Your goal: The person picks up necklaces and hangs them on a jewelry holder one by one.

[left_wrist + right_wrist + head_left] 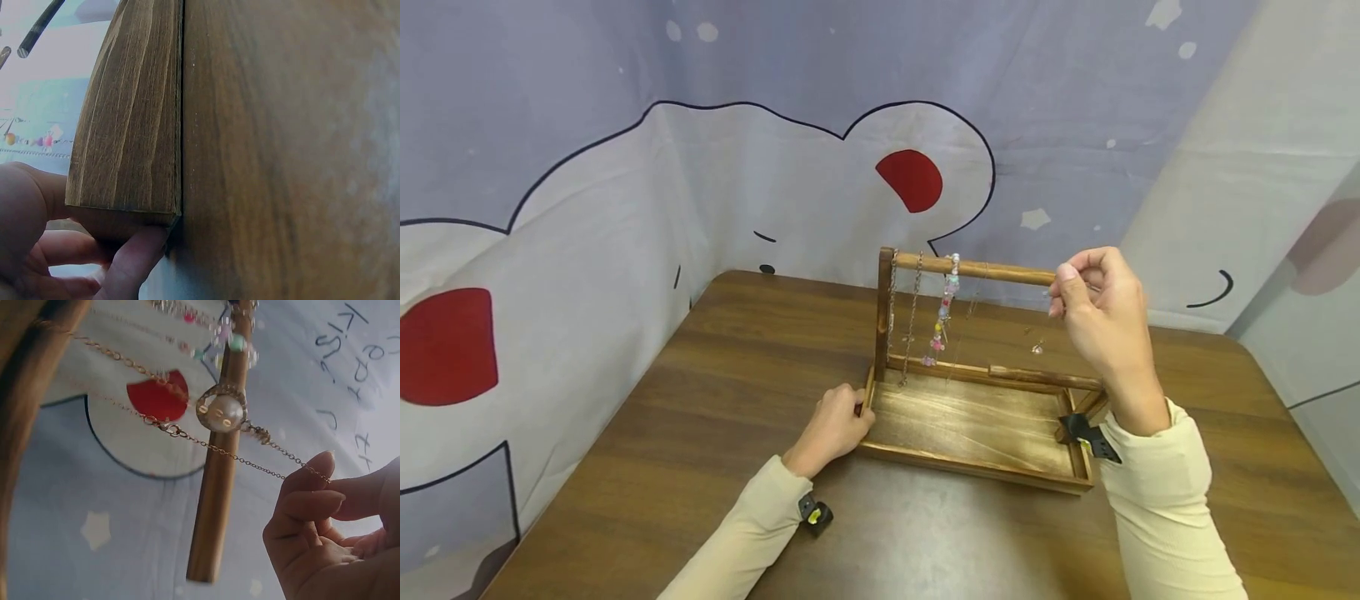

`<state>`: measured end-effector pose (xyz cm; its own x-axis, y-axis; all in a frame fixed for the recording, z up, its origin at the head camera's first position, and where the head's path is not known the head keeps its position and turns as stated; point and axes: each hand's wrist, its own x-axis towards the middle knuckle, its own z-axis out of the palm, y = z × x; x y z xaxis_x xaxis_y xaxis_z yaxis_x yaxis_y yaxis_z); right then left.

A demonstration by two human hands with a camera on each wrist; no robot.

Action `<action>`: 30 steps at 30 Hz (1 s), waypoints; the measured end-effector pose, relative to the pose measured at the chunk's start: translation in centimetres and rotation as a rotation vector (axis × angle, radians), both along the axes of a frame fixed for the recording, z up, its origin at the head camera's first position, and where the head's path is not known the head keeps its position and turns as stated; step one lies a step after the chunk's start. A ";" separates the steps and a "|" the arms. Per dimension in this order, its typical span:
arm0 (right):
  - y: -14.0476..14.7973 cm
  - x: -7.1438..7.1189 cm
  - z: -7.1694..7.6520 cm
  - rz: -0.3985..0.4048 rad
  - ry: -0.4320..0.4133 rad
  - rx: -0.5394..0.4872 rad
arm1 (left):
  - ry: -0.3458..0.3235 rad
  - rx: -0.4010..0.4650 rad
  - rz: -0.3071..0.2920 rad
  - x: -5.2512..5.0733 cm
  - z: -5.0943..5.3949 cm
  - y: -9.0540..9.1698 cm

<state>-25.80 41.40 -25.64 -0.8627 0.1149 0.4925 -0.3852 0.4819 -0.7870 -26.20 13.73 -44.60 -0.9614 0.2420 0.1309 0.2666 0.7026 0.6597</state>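
A wooden jewelry stand (970, 417) with a shallow tray sits on the table. My left hand (831, 425) grips the left end of its tray; in the left wrist view, the fingers (134, 259) curl at the tray's corner. Near the right part of the upper bar (1000, 272), my right hand (1108, 312) pinches a thin gold chain necklace (250, 464) between thumb and fingertips. A pearl pendant (222, 414) hangs on that chain, with the clasp (170, 429) close by. Farther left on the bar hang a colourful beaded strand (942, 321) and metal chains (913, 317).
A lower wooden rod (1037, 377) stands over the tray's right side. In the right wrist view the upper bar has a free end (203, 572). The brown table (752, 350) reaches a patterned cloth backdrop (805, 183) behind and on both sides.
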 end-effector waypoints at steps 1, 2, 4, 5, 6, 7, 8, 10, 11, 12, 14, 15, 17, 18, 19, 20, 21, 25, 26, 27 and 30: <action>-0.3 -0.1 -0.1 0.009 -0.004 0.004 | 0.003 0.003 -0.002 0.0 0.0 0.0; -0.6 -0.1 -0.2 0.015 -0.007 0.009 | 0.006 0.005 -0.002 0.0 0.0 0.0; -1.1 -0.3 -0.4 0.035 -0.007 0.010 | 0.013 0.005 -0.002 0.0 -0.1 0.0; -1.3 -0.5 -0.6 0.045 -0.004 0.004 | 0.016 0.005 -0.003 0.0 -0.1 0.0; -1.5 -0.6 -0.7 0.060 -0.003 -0.007 | 0.018 0.005 -0.003 0.0 -0.1 0.0; -1.7 -0.7 -0.8 0.078 -0.003 -0.021 | 0.016 0.005 -0.003 0.0 -0.1 0.0; -1.9 -0.9 -0.9 0.099 -0.003 -0.037 | 0.014 0.005 -0.001 0.0 -0.1 0.0; -2.1 -1.1 -1.1 0.142 -0.009 -0.075 | 0.008 0.007 -0.002 0.0 -0.1 0.0; -2.2 -1.1 -1.1 0.160 -0.012 -0.092 | 0.006 0.009 -0.003 0.0 0.0 0.0; -2.2 -1.1 -1.2 0.176 -0.016 -0.109 | 0.005 0.009 -0.003 0.0 0.0 0.0; -2.3 -1.2 -1.3 0.201 -0.017 -0.146 | 0.008 0.012 -0.005 0.0 0.0 0.0; -2.4 -1.2 -1.3 0.206 -0.014 -0.159 | 0.013 0.012 -0.007 0.0 0.0 0.0; -2.4 -1.2 -1.3 0.211 -0.005 -0.184 | 0.014 0.013 -0.007 0.0 0.0 0.0; -2.4 -1.2 -1.3 0.209 -0.001 -0.189 | 0.013 0.014 -0.007 0.0 0.0 -0.1; -2.3 -1.2 -1.3 0.206 0.002 -0.190 | 0.011 0.017 -0.008 0.0 0.0 -0.1; -2.2 -1.2 -1.3 0.202 0.003 -0.190 | 0.011 0.018 -0.008 0.0 0.0 -0.1; -2.1 -1.3 -1.3 0.193 0.004 -0.182 | 0.006 0.019 -0.007 0.0 0.0 -0.1; -1.4 -1.4 -1.4 0.139 -0.017 -0.118 | 0.002 0.017 -0.004 0.0 -0.1 -0.1; -1.1 -1.4 -1.4 0.122 -0.022 -0.101 | 0.006 0.015 -0.003 0.0 -0.1 -0.1; -0.8 -1.5 -1.4 0.102 -0.023 -0.081 | 0.011 0.015 -0.002 0.0 -0.1 -0.1; -0.1 -1.6 -1.4 0.043 -0.020 -0.051 | 0.024 0.016 -0.004 0.1 0.0 0.0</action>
<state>-27.43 41.34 -27.06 -0.8768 0.1015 0.4700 -0.3891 0.4246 -0.8175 -26.09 13.69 -44.62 -0.9570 0.2433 0.1580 0.2853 0.6907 0.6645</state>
